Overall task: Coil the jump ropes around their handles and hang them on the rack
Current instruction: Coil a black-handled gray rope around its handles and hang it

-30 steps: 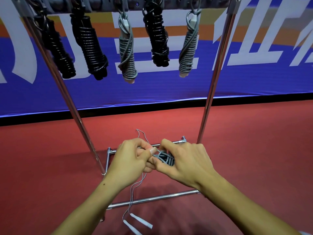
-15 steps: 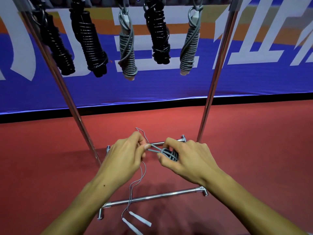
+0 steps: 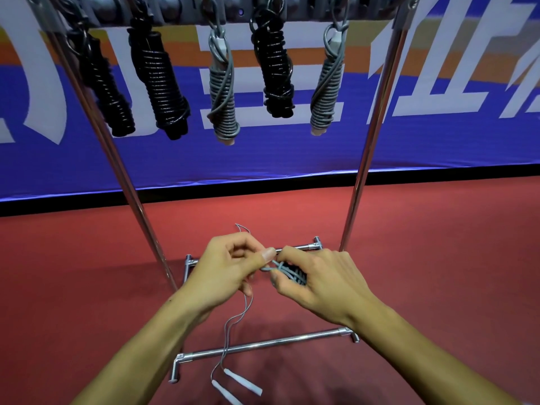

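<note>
Five coiled ropes hang from the rack's top bar [image 3: 181,16]. Left to right: black bundle [image 3: 109,92], thicker black bundle [image 3: 159,83], grey bundle [image 3: 223,92], black bundle [image 3: 274,68], grey bundle [image 3: 327,83]. All five sit between the two chrome uprights, left upright [image 3: 128,185] tilted in view, right upright [image 3: 368,135] closer to vertical.

Below them, both hands work in front of the rack base. Left hand [image 3: 225,270]: fingers curled, thumb and forefinger pinching a strand of grey rope [image 3: 267,268] where it leaves the bundle. A small loop of the same rope [image 3: 242,228] pokes up above the knuckles. Under this hand, two loose grey strands [image 3: 233,320] drop down, cross the front base bar [image 3: 263,344] and end at two white handles [image 3: 242,382] lying on the red floor [image 3: 438,244], near each other, the nearer one cut by the frame edge.

Right hand [image 3: 321,282]: fingers curled around a partly wound grey bundle [image 3: 292,274], gripping it; thumb lies along the near side. What the coil is wound on is hidden by the fingers. The hands nearly touch at the pinch point.

Rear base bar [image 3: 301,247] shows just behind the fingertips. Behind the rack, a blue banner [image 3: 438,147] with white lettering runs along the wall.
</note>
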Action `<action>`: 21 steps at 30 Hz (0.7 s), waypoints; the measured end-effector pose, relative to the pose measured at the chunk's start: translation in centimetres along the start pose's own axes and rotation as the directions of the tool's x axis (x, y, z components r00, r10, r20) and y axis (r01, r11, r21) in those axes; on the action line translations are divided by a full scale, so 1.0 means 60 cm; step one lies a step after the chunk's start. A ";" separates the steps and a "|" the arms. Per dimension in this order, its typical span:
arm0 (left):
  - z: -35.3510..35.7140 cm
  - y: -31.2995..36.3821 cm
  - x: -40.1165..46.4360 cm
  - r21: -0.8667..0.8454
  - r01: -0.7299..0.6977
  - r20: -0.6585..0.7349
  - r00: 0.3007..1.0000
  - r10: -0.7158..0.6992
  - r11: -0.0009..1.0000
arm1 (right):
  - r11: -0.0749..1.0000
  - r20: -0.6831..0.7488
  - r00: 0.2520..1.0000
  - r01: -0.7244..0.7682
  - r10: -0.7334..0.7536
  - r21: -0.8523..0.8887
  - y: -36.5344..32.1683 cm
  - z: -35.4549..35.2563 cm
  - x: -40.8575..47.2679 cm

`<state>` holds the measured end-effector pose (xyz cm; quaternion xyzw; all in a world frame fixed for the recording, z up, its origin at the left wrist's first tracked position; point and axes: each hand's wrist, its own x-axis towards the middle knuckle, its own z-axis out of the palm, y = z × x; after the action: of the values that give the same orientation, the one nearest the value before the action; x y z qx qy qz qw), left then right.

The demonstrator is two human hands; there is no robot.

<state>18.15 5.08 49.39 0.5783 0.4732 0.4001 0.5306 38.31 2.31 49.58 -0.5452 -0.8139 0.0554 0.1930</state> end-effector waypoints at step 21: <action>0.047 0.049 0.018 -0.077 -0.141 -0.236 0.964 0.120 0.987 | 0.435 0.166 0.982 -0.191 0.096 0.880 0.024 -0.012 0.012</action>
<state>21.48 5.49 51.95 0.5325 0.4731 0.5203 0.4711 39.58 3.43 49.96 -0.4266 -0.6220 0.5148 0.4077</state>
